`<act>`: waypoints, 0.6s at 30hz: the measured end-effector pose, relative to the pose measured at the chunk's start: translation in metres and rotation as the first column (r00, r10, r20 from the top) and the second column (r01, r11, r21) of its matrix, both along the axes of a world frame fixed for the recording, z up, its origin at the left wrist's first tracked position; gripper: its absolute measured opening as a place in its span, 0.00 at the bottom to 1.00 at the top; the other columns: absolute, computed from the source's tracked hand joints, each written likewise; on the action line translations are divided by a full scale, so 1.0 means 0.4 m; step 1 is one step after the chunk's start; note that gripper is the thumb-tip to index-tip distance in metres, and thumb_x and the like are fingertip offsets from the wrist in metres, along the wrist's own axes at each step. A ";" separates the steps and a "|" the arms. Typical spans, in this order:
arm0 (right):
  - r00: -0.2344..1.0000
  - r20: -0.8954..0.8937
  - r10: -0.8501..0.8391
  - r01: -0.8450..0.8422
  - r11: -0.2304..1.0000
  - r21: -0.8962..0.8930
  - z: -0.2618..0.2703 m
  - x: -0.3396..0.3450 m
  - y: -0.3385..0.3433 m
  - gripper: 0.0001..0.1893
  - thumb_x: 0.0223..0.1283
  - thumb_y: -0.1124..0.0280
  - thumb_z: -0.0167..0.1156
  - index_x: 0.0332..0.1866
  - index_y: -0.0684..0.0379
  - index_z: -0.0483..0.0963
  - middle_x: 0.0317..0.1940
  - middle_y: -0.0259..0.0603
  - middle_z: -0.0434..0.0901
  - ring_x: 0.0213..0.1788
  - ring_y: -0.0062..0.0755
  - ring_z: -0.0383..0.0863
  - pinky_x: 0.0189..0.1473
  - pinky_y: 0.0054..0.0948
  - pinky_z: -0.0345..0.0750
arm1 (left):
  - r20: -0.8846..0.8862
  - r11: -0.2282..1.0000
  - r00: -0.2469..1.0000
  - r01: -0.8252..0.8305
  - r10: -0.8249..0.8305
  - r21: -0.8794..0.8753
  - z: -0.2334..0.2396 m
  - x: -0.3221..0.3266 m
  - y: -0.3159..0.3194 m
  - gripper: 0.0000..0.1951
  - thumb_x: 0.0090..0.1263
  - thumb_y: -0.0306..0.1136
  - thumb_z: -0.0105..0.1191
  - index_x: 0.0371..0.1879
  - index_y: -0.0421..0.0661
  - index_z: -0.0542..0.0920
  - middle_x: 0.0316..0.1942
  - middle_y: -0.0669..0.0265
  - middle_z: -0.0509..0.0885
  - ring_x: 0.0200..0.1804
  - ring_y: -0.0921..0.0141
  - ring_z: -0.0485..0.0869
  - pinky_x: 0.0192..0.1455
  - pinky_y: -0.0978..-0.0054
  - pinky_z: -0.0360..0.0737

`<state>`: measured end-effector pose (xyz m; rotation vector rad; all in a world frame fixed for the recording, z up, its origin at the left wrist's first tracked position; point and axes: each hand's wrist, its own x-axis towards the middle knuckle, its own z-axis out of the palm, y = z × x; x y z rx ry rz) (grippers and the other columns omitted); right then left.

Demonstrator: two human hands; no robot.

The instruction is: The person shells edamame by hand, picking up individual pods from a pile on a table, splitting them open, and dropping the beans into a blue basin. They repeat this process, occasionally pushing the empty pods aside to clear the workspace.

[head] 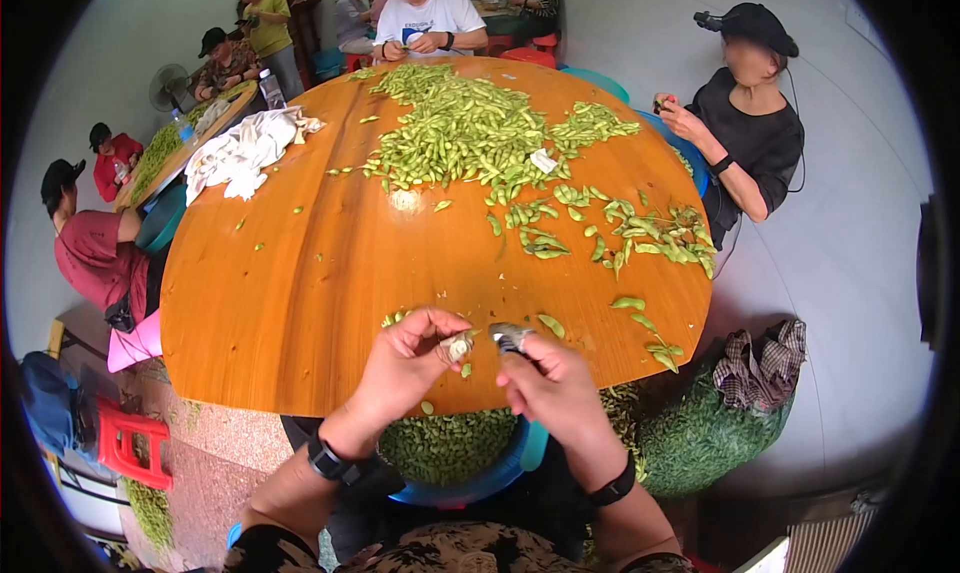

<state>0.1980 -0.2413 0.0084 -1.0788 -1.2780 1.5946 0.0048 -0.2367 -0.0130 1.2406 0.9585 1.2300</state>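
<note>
My left hand (401, 359) is raised over the near edge of the round wooden table (247, 303). Its thumb wears a whitish wrap, and a small yellow-green soybean pod (473, 333) shows at the pinched fingertips. Just to the right, my right hand (551, 381) grips a small dark metal-tipped tool (504, 331), mostly hidden by the fingers; its exact kind is unclear. Silvery wrapping covers a finger there. Below both hands a blue basin (480, 489) holds many shelled green beans (446, 445). A turquoise strip (534, 447) crosses its right rim, partly under my right hand.
A large heap of soybean pods (465, 134) covers the table's far middle, with loose pods (660, 235) at right. White cloth (251, 149) lies far left. Co-workers sit across and at right (750, 115). A full mesh sack (712, 438) and red stool (131, 442) flank the table.
</note>
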 end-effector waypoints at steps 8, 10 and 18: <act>0.999 0.018 0.037 -0.037 0.999 -0.028 -0.006 -0.033 -0.009 0.08 0.68 0.73 0.53 0.47 0.63 0.76 0.27 0.29 0.76 0.19 0.12 0.72 0.21 0.16 0.69 | -0.190 0.981 0.973 -0.101 0.132 0.164 -0.037 0.028 -0.039 0.14 0.66 0.16 0.53 0.50 0.38 0.79 0.42 0.66 0.85 0.47 0.76 0.83 0.51 0.78 0.80; 0.996 0.065 0.059 -0.057 0.998 -0.031 -0.004 -0.033 -0.008 0.07 0.67 0.73 0.54 0.45 0.64 0.76 0.25 0.29 0.76 0.19 0.13 0.72 0.22 0.17 0.70 | -0.281 0.967 0.943 -0.115 0.178 0.229 -0.040 0.027 -0.044 0.14 0.65 0.16 0.53 0.50 0.39 0.79 0.42 0.63 0.85 0.46 0.73 0.84 0.49 0.77 0.81; 0.990 0.136 0.038 -0.044 0.998 0.046 -0.027 -0.041 -0.011 0.05 0.65 0.74 0.56 0.39 0.65 0.76 0.24 0.31 0.77 0.20 0.14 0.74 0.22 0.18 0.71 | -0.523 0.891 0.776 -0.109 0.353 0.440 -0.030 0.027 -0.041 0.14 0.61 0.19 0.57 0.46 0.41 0.79 0.35 0.54 0.83 0.36 0.59 0.85 0.38 0.69 0.82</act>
